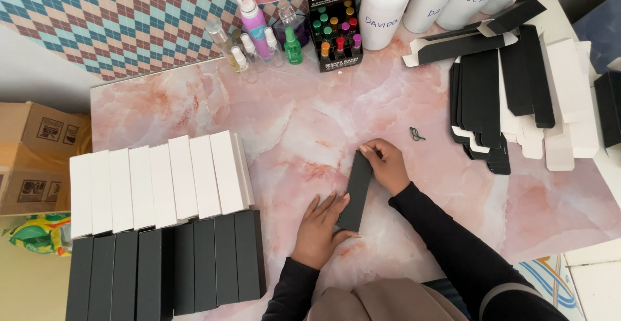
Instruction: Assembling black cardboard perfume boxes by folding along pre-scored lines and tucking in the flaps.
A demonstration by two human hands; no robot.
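We hold a black box (pixel 354 190) flat on the pink marble tabletop (pixel 291 120). Our left hand (pixel 320 227) pinches its near end between fingers and thumb; our right hand (pixel 387 164) pinches the far end. Rows of white boxes (pixel 158 182) and black boxes (pixel 165 272) lie well to the left.

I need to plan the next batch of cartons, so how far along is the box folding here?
Done: a row of white boxes and a row of black boxes stand assembled side by side. In hand: the left hand and right hand hold one black box at its two ends. Left: a pile of flat black and white blanks waits unfolded at the far right.
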